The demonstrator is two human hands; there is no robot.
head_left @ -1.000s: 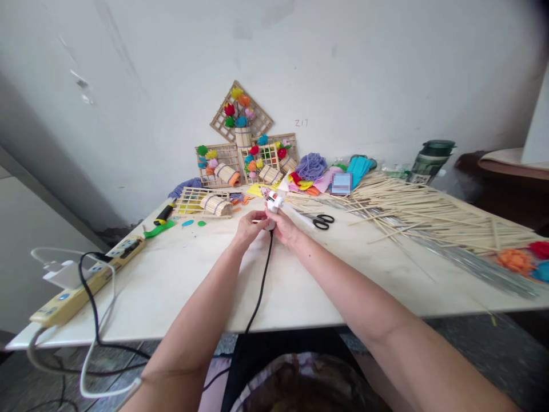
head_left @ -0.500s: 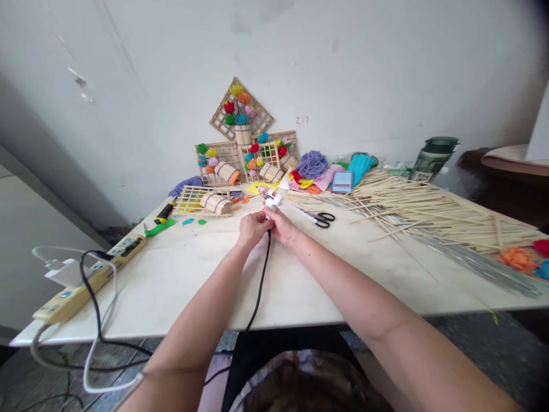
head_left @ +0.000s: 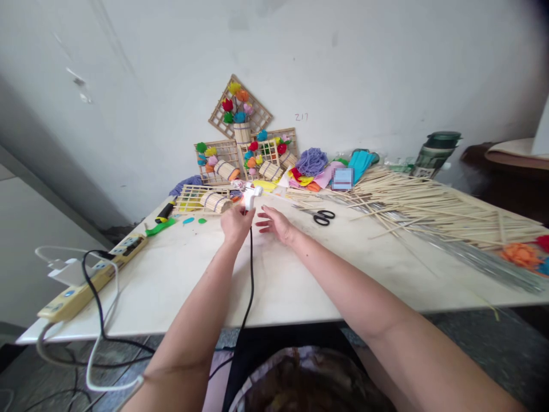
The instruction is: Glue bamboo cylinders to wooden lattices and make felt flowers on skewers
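Observation:
My left hand [head_left: 235,224] is closed round the handle of a white hot glue gun [head_left: 250,198], held above the table with its black cord [head_left: 251,269] hanging down toward me. Just to the right, my right hand [head_left: 277,224] holds nothing, its fingers apart and pointing at the glue gun without gripping it. Beyond the left hand lies a small lattice panel [head_left: 191,194] with a bundle of short sticks [head_left: 215,201] on it. Black-handled scissors [head_left: 322,217] rest to the right of my right hand.
Stick lattices with felt flowers [head_left: 240,109] lean on the wall. Purple yarn [head_left: 311,162] and felt pieces lie behind. Loose wooden sticks [head_left: 420,200] and wires [head_left: 467,257] cover the right side. A power strip [head_left: 90,283], a utility knife [head_left: 165,212] and a dark bottle [head_left: 435,155] stand about.
The glue gun has moved left in my left hand. My right hand has let go of it and opened its fingers, and a gap now shows between the hands.

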